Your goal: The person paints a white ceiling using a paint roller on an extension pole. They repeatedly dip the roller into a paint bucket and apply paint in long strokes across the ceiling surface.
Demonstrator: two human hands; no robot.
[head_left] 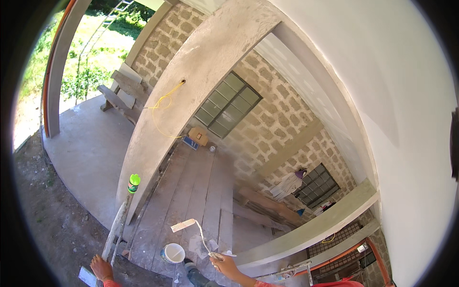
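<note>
In my right hand (226, 268) is the handle of a paint roller (184, 225), its pale sleeve held out over the plank platform. My left hand (101, 269), at the lower left, is closed round the lower visible part of a paint-marked pole (114, 228). A cut green plastic bottle (134, 182) sits upside down over the pole's top end. Between my hands, a white bucket (172, 253) with white paint stands on the planks, just below the roller sleeve. A boot (195, 273) shows beside it.
The plank platform (191, 167) runs to a stone wall (272, 115) with windows. A curved concrete beam (191, 62) with a dangling yellow wire (162, 103) rises ahead. To the left, the platform ends above a dirt floor (57, 205). A white wall (401, 95) is close at right.
</note>
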